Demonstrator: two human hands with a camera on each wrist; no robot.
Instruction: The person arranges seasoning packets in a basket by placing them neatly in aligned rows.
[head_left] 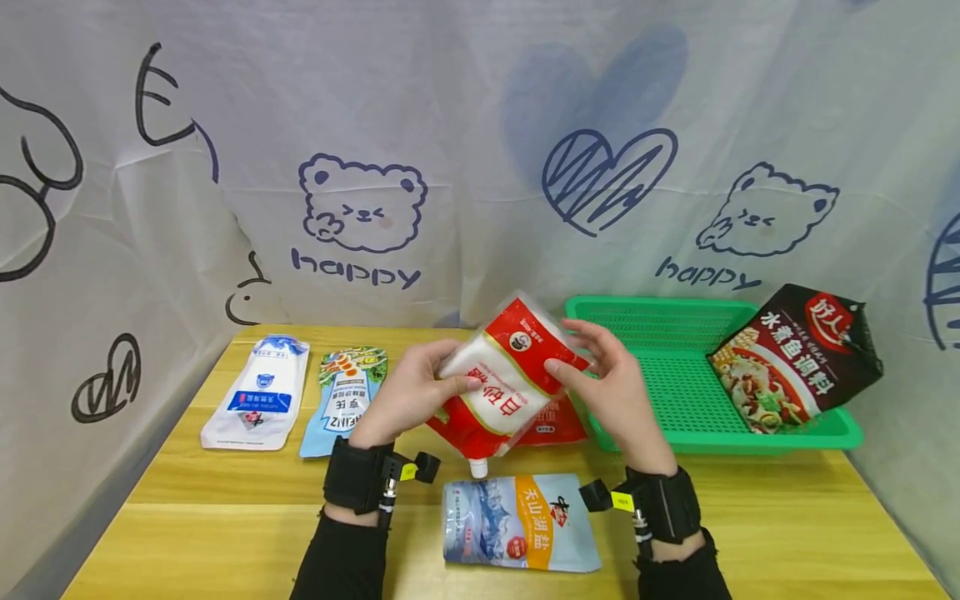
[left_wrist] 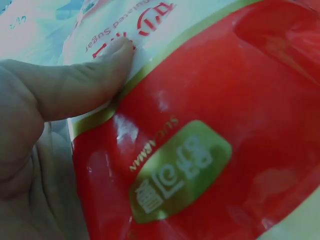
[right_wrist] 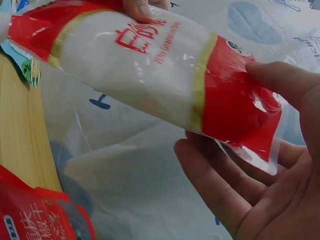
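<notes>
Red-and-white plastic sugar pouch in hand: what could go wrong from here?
Leak: the red-and-white plastic sugar pouch points its small white cap toward the light wooden table; if loose, sugar might spill.
Tip-over: the black-and-red seasoning packet juts past the green plastic basket; a bump might knock it out.

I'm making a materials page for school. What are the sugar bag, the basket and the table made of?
Sugar bag: probably glossy plastic film; it shows bright glints, creases and a see-through edge.
Basket: most likely moulded plastic, slightly shiny, one even green with rows of small holes.
Table: wood or a wood-look surface, with grain streaks; I can't tell which.
</notes>
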